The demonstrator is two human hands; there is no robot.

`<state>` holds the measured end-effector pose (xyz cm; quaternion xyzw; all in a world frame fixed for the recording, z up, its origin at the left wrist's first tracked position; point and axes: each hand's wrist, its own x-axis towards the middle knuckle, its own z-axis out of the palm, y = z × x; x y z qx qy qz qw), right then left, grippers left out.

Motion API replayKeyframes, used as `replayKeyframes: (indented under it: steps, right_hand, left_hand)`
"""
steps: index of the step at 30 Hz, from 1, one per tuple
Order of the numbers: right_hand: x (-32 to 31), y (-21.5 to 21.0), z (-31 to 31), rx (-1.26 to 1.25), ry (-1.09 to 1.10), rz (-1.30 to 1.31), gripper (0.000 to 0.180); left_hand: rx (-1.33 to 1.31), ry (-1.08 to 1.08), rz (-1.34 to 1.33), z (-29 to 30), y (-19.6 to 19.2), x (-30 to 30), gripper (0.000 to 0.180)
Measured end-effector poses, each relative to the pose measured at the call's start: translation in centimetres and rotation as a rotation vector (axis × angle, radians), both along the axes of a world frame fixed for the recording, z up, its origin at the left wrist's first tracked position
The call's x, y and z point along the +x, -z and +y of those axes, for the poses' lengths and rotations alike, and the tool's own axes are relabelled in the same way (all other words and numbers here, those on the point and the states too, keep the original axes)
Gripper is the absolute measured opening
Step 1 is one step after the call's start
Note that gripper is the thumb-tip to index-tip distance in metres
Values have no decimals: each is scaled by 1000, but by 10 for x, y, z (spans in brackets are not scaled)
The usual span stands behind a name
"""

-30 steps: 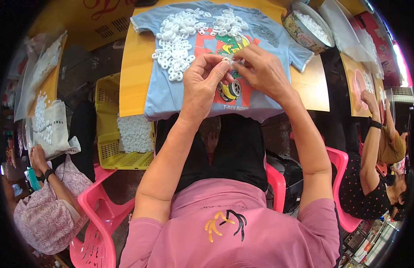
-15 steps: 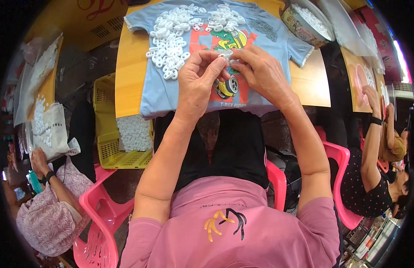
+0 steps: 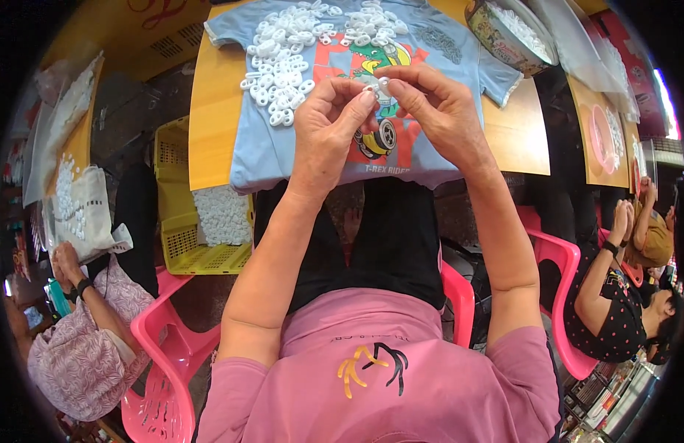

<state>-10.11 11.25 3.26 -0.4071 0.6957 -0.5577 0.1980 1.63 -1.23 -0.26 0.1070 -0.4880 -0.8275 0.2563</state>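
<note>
My left hand (image 3: 328,118) and my right hand (image 3: 432,105) meet fingertip to fingertip above a light blue printed T-shirt (image 3: 264,151) spread on a yellow table (image 3: 209,133). Between the fingers of both hands is a small white plastic ring piece (image 3: 381,85). Farther up the shirt lie two heaps of several white plastic rings (image 3: 283,55), one on the left and a smaller one on the right. My forearms reach up from a pink shirt at the lower edge.
A round printed tin (image 3: 508,33) with white pieces stands at the table's far right. A yellow crate (image 3: 183,225) holding white pieces sits left under the table. Pink chairs (image 3: 165,347) flank me. A seated person (image 3: 83,347) works left, another person (image 3: 615,295) right.
Both hands have lifted slightly toward me while still working the small white piece; the view has shifted so the shirt sits higher in the picture.
</note>
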Motion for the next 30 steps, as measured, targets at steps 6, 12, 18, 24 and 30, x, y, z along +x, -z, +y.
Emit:
replayKeyframes:
  steps: [6,12,18,24,30]
  right_hand:
    - [1,0,-2,-42,-14,213,22]
    - [10,3,-7,-50,61,414,20]
    - [15,9,-11,-126,81,373,20]
    - [16,17,-14,-181,116,264,20]
    - [27,-8,0,-257,191,142,20]
  left_hand:
    - [-15,-1,-12,0,-1,0,12]
    - [17,-20,-2,0,1,-2,13]
    - [104,6,32,-2,-1,-2,11]
    - [81,-3,11,0,-5,-4,12]
    - [-97,-49,-58,18,-43,2,15]
